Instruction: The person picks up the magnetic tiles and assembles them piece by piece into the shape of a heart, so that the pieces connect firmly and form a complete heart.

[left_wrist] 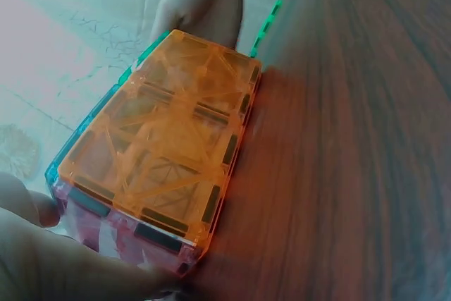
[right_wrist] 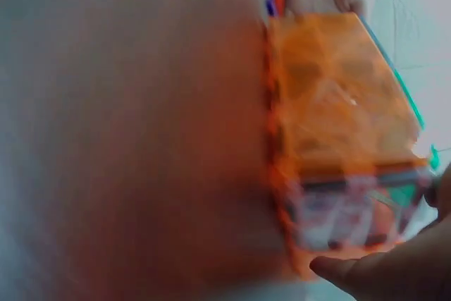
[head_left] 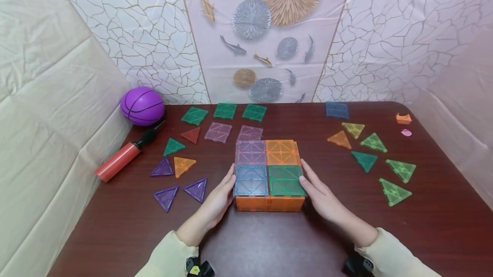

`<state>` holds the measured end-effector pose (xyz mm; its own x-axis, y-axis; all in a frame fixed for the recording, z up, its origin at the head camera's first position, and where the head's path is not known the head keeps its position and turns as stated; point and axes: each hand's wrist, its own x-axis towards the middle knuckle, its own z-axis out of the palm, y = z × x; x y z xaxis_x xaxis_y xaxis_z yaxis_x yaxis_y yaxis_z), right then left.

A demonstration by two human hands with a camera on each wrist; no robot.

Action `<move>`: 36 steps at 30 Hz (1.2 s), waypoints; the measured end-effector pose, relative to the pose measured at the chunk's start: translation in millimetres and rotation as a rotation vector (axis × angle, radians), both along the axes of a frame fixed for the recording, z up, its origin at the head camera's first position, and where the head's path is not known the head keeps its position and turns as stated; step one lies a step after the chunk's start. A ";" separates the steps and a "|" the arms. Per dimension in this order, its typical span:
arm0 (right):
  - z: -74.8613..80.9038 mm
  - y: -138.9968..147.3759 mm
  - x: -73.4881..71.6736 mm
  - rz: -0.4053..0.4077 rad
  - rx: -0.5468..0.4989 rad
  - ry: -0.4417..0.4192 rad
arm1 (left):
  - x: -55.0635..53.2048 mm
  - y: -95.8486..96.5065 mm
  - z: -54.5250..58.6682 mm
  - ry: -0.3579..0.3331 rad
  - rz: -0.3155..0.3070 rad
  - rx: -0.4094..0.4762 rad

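In the middle of the table stands a box of translucent magnetic tiles. Its top shows a purple tile [head_left: 250, 153], an orange tile [head_left: 283, 153], a blue tile [head_left: 251, 180] and a green tile [head_left: 287, 181]; orange tiles [head_left: 269, 204] form its front wall. My left hand [head_left: 218, 198] presses the box's left side with fairly straight fingers. On the opposite side my right hand [head_left: 322, 198] presses likewise, its thumb by the green tile's edge. A pinkish side wall [left_wrist: 120, 237] appears in the left wrist view. The right wrist view is blurred.
Triangular tiles lie left, including a purple triangle [head_left: 165, 198], and right, including a green triangle [head_left: 394, 192]. Behind are square tiles [head_left: 225, 111] and a blue square [head_left: 337, 110]. A purple ball [head_left: 142, 106] and a red hand pump [head_left: 119, 161] sit left; an orange piece [head_left: 403, 118] lies far right.
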<state>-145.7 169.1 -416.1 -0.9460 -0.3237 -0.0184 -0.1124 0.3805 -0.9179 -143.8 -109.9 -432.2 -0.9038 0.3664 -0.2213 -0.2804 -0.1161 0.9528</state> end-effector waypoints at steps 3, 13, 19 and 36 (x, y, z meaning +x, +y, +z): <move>-5.4 -5.2 3.1 -0.006 -0.123 -0.067 | 1.7 2.0 0.8 0.007 -0.014 -0.018; -7.3 -3.8 11.3 -0.139 -0.199 -0.089 | -1.5 23.1 2.2 0.001 -0.037 -0.033; -6.6 9.9 2.3 -0.207 -0.219 -0.104 | -18.0 44.4 0.9 0.009 -0.041 -0.091; -4.9 38.8 -46.8 -0.334 -0.277 -0.151 | -83.4 86.2 3.2 0.016 -0.059 -0.152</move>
